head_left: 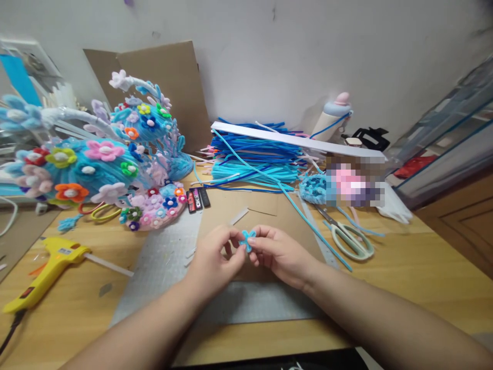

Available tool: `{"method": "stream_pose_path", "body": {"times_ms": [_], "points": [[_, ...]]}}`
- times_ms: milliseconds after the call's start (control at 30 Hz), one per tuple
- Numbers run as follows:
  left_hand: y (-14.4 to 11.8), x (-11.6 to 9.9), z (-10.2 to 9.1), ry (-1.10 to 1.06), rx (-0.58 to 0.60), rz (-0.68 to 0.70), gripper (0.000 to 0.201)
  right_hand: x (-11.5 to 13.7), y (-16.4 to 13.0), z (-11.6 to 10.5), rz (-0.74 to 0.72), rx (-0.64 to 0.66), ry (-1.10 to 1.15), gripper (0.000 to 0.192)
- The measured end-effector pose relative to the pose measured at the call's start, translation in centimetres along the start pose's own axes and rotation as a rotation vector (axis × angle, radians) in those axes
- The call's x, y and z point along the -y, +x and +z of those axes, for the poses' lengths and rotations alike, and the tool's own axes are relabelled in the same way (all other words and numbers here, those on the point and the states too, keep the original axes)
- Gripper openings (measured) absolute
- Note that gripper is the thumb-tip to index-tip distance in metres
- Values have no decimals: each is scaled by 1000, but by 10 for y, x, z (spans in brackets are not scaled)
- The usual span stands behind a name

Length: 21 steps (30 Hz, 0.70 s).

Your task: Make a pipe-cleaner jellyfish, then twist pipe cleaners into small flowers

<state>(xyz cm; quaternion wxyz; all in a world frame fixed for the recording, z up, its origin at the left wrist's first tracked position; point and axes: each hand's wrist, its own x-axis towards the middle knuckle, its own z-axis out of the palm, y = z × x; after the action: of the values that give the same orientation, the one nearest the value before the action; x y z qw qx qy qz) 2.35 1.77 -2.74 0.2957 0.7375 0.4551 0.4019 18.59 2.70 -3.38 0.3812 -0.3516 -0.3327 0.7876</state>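
Between both hands, just above the cutting mat (162, 262): small blue pipe-cleaner flower (247, 239), pinched from either side by left hand (213, 262) and right hand (279, 252), fingertips closed on petals, probably for shaping; scissors (348, 239) right of the right hand, glue gun (46, 267) far left, within reach

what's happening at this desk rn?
A person's left hand and right hand pinch a small blue pipe-cleaner flower between them above a cutting mat. A yellow glue gun lies to the left, scissors to the right, a stack of blue pipe cleaners behind.
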Motion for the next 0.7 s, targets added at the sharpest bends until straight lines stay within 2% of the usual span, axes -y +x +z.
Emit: {"method": "stream_pose_path", "body": {"times_ms": [233,433,500,633,700], "points": [[-1,0,2,-18,-13,11,6,-2,-2,0,-17,4,-32,23],[-4,1,3,-107,60,-52,4,3,-1,0,-42,-53,-50,23],[-4,0,3,-242,81,-139,7,6,0,0,-73,-84,-113,24],[1,-1,5,-528,53,-411,17,10,0,-1,-117,-91,-303,26],[4,-1,6,-601,80,-465,22,9,0,0,-143,-92,-361,25]]}}
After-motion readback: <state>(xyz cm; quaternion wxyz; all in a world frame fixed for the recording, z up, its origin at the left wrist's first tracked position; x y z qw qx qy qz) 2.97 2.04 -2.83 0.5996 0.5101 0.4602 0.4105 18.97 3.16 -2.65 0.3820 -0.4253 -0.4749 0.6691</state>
